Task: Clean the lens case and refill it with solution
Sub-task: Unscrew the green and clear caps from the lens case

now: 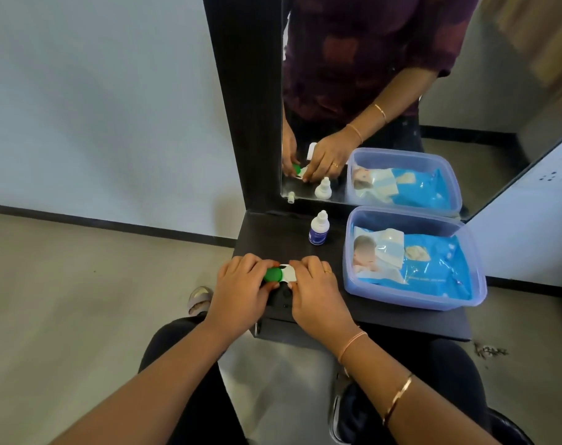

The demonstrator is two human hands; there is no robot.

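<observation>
A white lens case (286, 275) with a green cap (272, 275) on its left well lies on the dark shelf (385, 313) near the front left. My left hand (241, 287) grips the green cap with curled fingers and thumb. My right hand (315, 284) holds the case's right end, hiding the right well and its cap. A small white solution bottle (318, 228) with a blue label stands upright behind the case, near the mirror, with its cap on.
A clear plastic tub (363, 285) holding a blue pack of wipes (417, 264) fills the shelf's right half. A dark-framed mirror (385, 91) rises at the back and reflects the hands, bottle and tub. The shelf's front edge is right below my wrists.
</observation>
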